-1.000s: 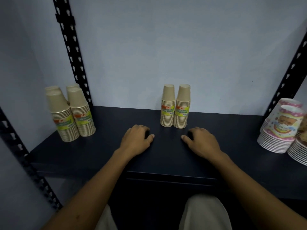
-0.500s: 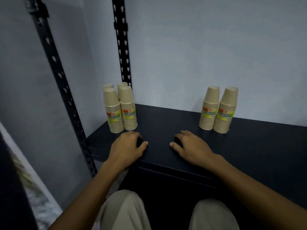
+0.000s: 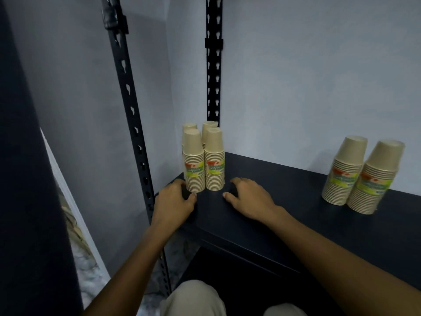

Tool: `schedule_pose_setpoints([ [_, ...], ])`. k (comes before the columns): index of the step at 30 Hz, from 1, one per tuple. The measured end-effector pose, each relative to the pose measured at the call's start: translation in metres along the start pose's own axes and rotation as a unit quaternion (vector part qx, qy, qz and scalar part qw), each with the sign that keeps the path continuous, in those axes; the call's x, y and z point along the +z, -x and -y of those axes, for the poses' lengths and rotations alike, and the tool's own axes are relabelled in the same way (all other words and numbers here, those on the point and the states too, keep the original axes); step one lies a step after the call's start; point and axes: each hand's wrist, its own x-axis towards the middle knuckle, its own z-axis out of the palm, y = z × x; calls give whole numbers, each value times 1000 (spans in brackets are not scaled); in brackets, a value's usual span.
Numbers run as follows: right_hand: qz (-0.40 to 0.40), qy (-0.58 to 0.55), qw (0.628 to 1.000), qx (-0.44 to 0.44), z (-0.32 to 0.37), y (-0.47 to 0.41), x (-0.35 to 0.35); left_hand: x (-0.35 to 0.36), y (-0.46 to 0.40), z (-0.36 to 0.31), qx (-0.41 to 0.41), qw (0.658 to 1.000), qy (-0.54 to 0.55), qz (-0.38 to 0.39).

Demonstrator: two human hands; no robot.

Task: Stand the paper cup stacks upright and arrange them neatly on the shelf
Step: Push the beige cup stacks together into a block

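Left cluster point(image 3: 203, 159): four paper cup stacks upright, packed together in the shelf's left back corner
Right pair point(image 3: 362, 176): two stacks upright, touching, well apart from both hands
Left hand point(image 3: 175, 202): fingers loosely curled, holding nothing, on the shelf point(image 3: 284, 201) just beside the cluster's front-left stack
Right hand point(image 3: 248, 198): loosely curled, empty, just right of the cluster
Hands: apart, flanking the cluster's front

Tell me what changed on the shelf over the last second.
The view swung left. Both hands slid left along the shelf: the left hand and right hand now flank the corner cup stacks. The pair of stacks stayed upright; nothing was grasped.
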Motion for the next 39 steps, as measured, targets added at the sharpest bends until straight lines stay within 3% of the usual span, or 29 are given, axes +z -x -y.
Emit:
schedule_pose_setpoints([
  [4,-23,-168,985,18,7,-21,6,3,-13,-2,-33,998,50,-8],
  [8,-44,-400,915,30,10,-36,8,9,-22,1,-49,990,133,-8],
  [12,-49,-473,880,1,10,-42,11,13,-25,4,-47,984,174,-17],
  [24,-61,-480,875,5,-8,-13,-1,16,-18,-10,-50,951,301,44],
  [39,-147,-421,892,69,-110,101,-55,77,2,-105,34,896,356,262],
])
